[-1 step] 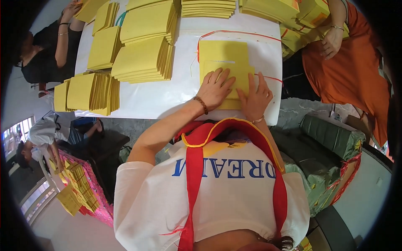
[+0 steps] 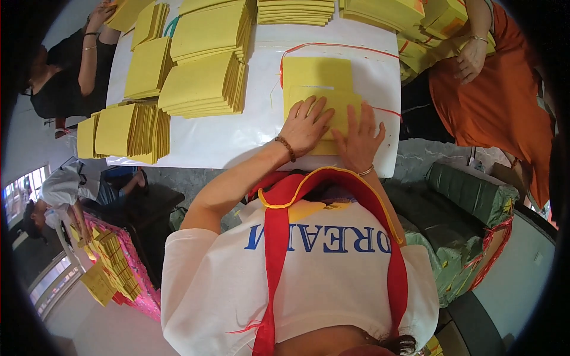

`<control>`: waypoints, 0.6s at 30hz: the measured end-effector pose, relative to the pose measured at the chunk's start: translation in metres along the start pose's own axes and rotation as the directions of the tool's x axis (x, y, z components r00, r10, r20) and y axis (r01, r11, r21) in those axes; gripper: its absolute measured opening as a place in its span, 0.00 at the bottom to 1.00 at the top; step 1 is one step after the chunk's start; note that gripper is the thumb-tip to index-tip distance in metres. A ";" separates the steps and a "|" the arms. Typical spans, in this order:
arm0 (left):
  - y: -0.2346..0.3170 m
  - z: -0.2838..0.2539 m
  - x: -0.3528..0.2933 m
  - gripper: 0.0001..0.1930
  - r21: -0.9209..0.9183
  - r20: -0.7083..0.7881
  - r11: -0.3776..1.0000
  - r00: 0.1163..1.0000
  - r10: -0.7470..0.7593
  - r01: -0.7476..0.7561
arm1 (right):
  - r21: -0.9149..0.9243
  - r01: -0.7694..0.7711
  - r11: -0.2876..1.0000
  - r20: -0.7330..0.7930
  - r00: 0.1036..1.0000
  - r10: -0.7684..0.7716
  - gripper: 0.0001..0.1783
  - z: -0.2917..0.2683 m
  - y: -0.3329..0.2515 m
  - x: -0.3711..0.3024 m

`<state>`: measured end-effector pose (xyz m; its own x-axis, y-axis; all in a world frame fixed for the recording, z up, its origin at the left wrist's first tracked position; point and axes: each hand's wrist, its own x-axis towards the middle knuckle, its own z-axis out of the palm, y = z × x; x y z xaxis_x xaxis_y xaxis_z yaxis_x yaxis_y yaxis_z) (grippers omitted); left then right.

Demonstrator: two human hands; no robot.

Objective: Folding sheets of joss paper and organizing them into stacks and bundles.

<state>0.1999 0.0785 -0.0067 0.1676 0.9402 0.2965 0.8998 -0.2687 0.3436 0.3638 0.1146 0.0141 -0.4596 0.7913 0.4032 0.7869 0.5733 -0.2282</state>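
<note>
Flat on the white tabletop lies a piece of yellow paper, with another yellow sheet or folded layer over its nearer part. A thin pale strip shows along that layer's far edge. My left hand rests on the yellow paper, fingers stretched out and pointing away from me, a bead bracelet at the wrist. Beside it, my right hand lies over the paper's right edge with its fingers extended. Neither hand grasps anything. My palms hide part of the paper.
Stacks of folded yellow paper stand on the left of the white table, with more at its far side. Red string runs around the paper. A co-worker's hand is at the right; green wrapped bundles sit below.
My right hand has shifted slightly left over the paper, its fingers now closer together. My left hand stays almost where it was.
</note>
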 end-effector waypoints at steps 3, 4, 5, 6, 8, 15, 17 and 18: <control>-0.005 0.001 0.001 0.23 0.004 0.018 0.999 0.999 0.041 -0.041 | -0.016 0.095 0.995 0.340 0.937 -0.084 0.32 0.022 0.007 -0.020; -0.007 0.003 0.000 0.23 0.004 0.016 0.999 0.999 0.042 -0.042 | -0.017 0.096 0.995 0.339 0.937 -0.085 0.32 0.024 0.007 -0.020; -0.010 0.004 -0.002 0.24 -0.050 -0.017 0.998 0.999 0.049 -0.049 | -0.009 0.081 0.997 0.359 0.930 -0.073 0.31 0.025 0.006 -0.019; -0.013 0.005 -0.004 0.24 -0.103 -0.050 0.993 0.997 0.054 -0.059 | -0.001 0.067 0.998 0.378 0.924 -0.061 0.31 0.025 0.005 -0.019; -0.016 -0.003 -0.007 0.25 -0.179 -0.077 0.979 0.994 0.083 -0.096 | -0.001 0.074 0.997 0.368 0.927 -0.068 0.31 0.027 0.006 -0.020; -0.011 -0.016 0.002 0.24 0.073 0.206 0.924 0.912 0.354 -0.375 | 0.262 -0.059 0.963 0.526 0.845 -0.092 0.28 0.016 0.032 -0.009; 0.000 -0.004 0.001 0.22 0.245 0.056 0.896 0.929 0.367 -0.369 | 0.534 -0.258 0.805 0.433 0.901 0.002 0.27 0.011 0.047 -0.008; 0.004 0.003 0.001 0.20 0.401 -0.088 0.850 0.909 0.406 -0.341 | 0.749 -0.392 0.533 0.378 0.915 0.141 0.25 0.011 0.049 -0.007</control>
<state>0.2051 0.0789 -0.0080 0.4823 0.7274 0.4881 0.8696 -0.4650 -0.1662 0.4016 0.1392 -0.0096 -0.4653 0.8851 0.0014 0.2914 0.1547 -0.9440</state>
